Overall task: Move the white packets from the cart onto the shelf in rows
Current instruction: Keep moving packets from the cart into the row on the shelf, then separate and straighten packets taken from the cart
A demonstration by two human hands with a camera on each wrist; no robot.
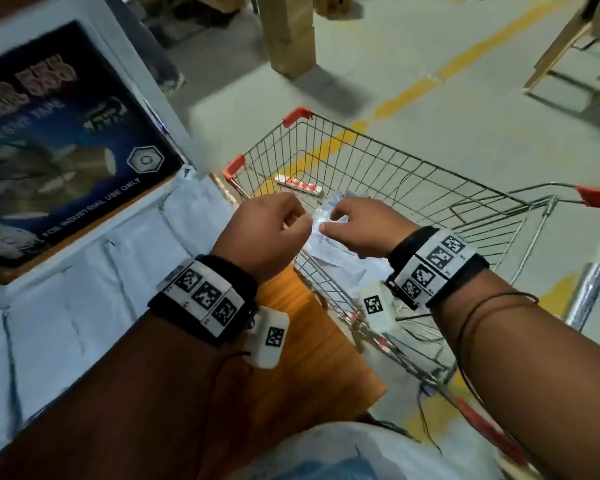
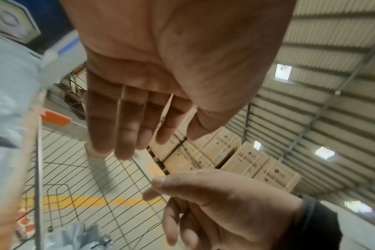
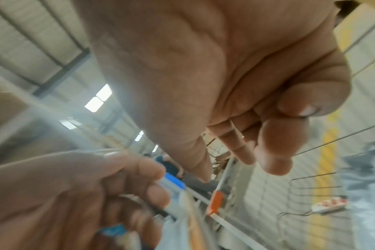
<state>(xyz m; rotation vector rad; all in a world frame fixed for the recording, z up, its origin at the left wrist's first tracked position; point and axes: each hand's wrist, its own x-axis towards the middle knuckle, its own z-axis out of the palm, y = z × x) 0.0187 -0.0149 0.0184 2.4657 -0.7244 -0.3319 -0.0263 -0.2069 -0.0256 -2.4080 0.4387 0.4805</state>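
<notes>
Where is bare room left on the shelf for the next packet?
The brown wooden patch of the shelf is bare, bordered by the laid white packets on its left and the cart on its right. Farther left it is crowded: packets in rows, with a dark printed box behind them.

Silver wire cart (image 1: 378, 168) with orange-red plastic corners; pale white plastic packets (image 1: 340, 261); black wristbands (image 1: 201, 299) carrying black-and-white square markers.
</notes>
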